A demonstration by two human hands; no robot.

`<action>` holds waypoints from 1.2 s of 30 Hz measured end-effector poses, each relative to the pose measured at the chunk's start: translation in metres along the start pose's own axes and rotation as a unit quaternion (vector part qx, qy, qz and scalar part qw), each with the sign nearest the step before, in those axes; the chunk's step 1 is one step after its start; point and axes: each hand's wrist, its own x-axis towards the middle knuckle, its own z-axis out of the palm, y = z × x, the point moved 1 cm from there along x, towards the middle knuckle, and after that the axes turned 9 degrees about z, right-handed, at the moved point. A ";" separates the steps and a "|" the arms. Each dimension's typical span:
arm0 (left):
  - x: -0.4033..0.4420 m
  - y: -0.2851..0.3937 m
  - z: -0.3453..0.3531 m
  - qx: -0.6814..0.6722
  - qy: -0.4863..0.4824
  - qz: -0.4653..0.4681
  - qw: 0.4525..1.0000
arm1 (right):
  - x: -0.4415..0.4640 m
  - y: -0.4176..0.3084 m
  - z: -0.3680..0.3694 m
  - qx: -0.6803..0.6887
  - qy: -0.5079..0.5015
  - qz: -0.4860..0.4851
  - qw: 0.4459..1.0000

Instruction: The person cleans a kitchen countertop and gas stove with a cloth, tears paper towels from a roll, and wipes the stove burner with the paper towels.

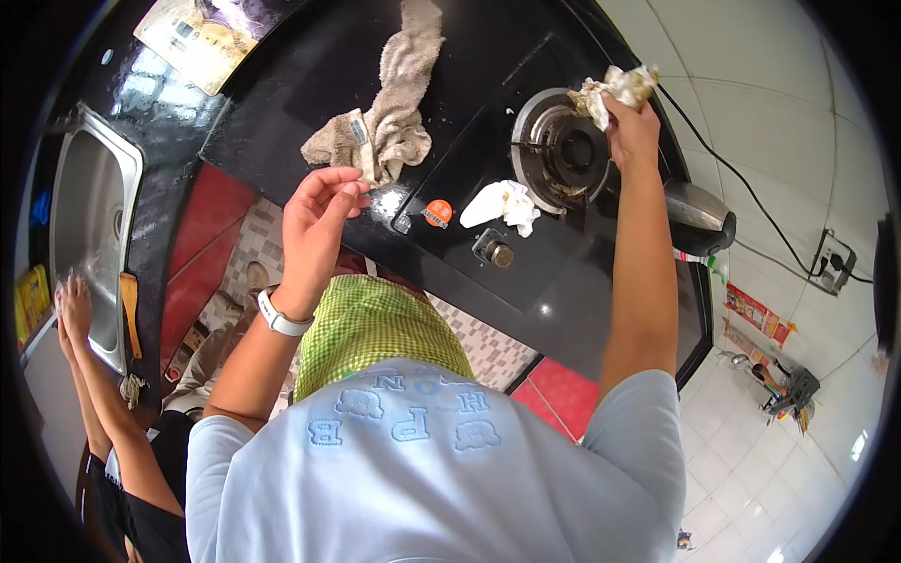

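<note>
My right hand grips a crumpled wad of paper tissue with brown stains, at the far right side of the gas burner. Beside the burner's near left edge lies another crumpled white tissue. My left hand hovers by the near end of a beige towel, fingers loosely bent and nothing visible in them. Whether its fingertips touch the towel I cannot tell. Between the two hands, the black cooktop carries a round orange sticker and a control knob.
At the left, another person's hands are at the edge of a steel sink, near a wooden spatula. A silver and black appliance stands right of the stove. A black cable runs to a wall socket.
</note>
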 end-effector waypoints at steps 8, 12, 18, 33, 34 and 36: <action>0.015 -0.013 0.046 0.069 -0.111 -0.029 0.991 | -0.061 0.021 -0.060 0.286 -0.082 0.064 0.953; 0.017 -0.029 0.064 0.063 -0.152 0.003 0.986 | -0.073 0.031 -0.063 0.305 -0.116 0.087 0.941; 0.002 -0.045 0.074 0.028 -0.131 -0.035 0.990 | -0.043 0.014 -0.005 0.152 -0.145 0.092 0.973; 0.004 -0.029 0.020 0.060 -0.047 -0.010 0.997 | -0.022 0.021 0.035 0.246 -0.280 0.218 0.902; 0.005 -0.026 0.021 0.060 -0.046 -0.009 0.997 | -0.033 0.016 0.032 0.284 -0.294 0.210 0.888; 0.008 -0.023 0.026 0.063 -0.060 -0.004 0.996 | -0.058 0.006 0.030 0.293 -0.297 0.196 0.887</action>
